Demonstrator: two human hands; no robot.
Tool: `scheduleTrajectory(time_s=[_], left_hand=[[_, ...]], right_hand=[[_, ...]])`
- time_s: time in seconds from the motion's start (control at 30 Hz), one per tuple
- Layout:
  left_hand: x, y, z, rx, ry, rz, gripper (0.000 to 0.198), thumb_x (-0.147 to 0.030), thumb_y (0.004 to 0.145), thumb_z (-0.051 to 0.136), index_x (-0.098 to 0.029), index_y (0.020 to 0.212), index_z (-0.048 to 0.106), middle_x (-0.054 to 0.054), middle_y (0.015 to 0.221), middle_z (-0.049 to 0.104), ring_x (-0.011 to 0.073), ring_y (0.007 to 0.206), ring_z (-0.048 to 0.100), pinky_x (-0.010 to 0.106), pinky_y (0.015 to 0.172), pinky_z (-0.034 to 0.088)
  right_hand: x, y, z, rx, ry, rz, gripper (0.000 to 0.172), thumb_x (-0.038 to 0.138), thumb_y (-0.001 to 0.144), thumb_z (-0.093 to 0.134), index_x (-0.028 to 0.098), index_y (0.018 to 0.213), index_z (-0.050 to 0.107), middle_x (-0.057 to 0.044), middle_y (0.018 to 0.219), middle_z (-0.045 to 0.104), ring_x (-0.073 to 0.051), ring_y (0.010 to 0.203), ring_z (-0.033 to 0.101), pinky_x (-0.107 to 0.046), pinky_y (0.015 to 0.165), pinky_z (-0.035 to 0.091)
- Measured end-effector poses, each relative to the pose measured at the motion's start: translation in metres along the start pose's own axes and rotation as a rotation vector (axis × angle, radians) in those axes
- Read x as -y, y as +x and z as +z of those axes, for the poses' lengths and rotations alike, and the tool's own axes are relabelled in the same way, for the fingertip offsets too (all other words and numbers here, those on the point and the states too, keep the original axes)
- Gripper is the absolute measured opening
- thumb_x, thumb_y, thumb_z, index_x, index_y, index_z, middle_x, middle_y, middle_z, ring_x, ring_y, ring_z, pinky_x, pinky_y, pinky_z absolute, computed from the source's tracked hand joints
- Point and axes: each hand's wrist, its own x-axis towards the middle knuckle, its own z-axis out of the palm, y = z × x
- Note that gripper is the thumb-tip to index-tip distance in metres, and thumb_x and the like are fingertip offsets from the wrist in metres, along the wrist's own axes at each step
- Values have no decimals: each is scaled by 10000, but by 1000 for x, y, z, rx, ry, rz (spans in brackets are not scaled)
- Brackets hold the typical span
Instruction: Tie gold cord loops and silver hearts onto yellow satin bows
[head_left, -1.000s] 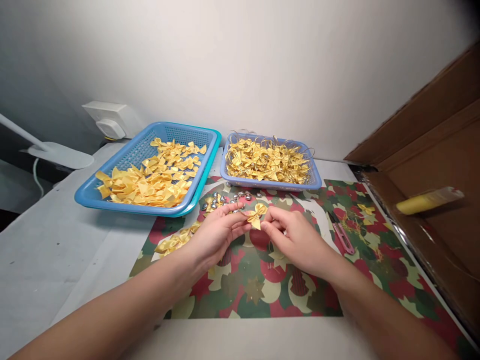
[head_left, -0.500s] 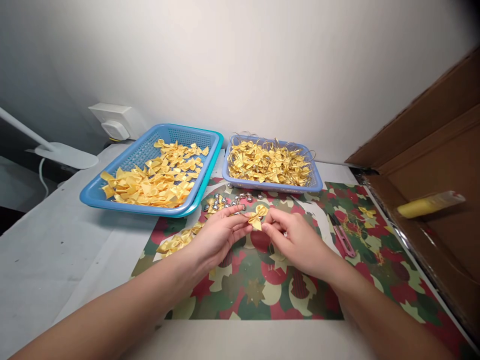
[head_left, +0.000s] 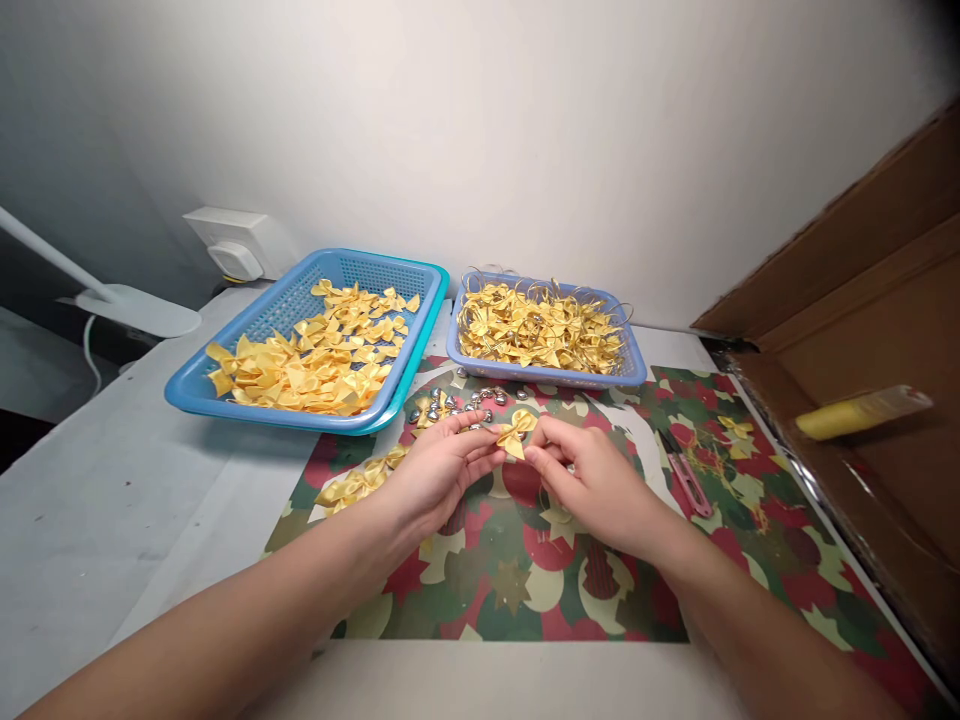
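Note:
A small yellow ribbon bow (head_left: 516, 433) is held above the patterned mat, between my two hands. My left hand (head_left: 448, 462) grips its left side with the fingertips, palm partly turned up. On the other side, my right hand (head_left: 583, 470) is closed, thumb and forefinger pinched at the bow's right edge; anything fine inside that pinch is too small to make out. Just beyond the left fingers lie several small silver bells (head_left: 480, 400), some beside yellow bows. More yellow bows (head_left: 360, 485) rest on the mat near my left wrist.
A blue basket (head_left: 196, 400) of yellow bows stands back left. A smaller periwinkle basket (head_left: 547, 376) holds bows with gold ties. Pink thread snips (head_left: 691, 480) lie right on the mat (head_left: 517, 610), near thread scraps. A cardboard box (head_left: 862, 330) borders the right; a lamp base (head_left: 139, 310) stands left.
Both hands keep nearly the same hold on the bow. The whole view has shifted very slightly; nothing else visibly moved.

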Motion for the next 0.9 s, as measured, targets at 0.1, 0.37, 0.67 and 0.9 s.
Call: scheduleTrajectory(time_s=[0.1, 0.37, 0.67, 0.9], left_hand=[[1, 0, -1, 8, 14, 3, 229, 76, 829, 557, -124, 940, 540, 26, 676, 702, 86, 524, 665, 164, 560, 587], [4, -1, -2, 56, 55, 53, 271, 57, 822, 580, -141, 985, 495, 3, 644, 670, 74, 536, 644, 158, 578, 565], [8, -5, 0, 49, 62, 76, 310, 54, 771, 607, -152, 968, 486, 3, 634, 675, 76, 542, 632, 163, 588, 537], [8, -1, -5, 137, 250, 224, 159, -117, 708, 702, -145, 835, 610, -10, 716, 665, 78, 591, 611, 184, 607, 502]], right_hand=[[-1, 1, 2, -5, 20, -20, 227, 237, 948, 433, 202, 724, 440, 66, 534, 439, -97, 496, 357, -239, 499, 265], [-4, 2, 7, -21, 94, -64, 216, 246, 952, 426, 205, 740, 439, 65, 532, 440, -96, 489, 366, -233, 505, 273], [-6, 3, 12, -33, 158, -47, 205, 262, 955, 431, 202, 761, 456, 64, 524, 447, -96, 484, 381, -231, 502, 268], [-7, 3, 11, -35, 169, -39, 213, 271, 953, 440, 201, 752, 448, 67, 512, 448, -93, 469, 382, -232, 494, 267]])
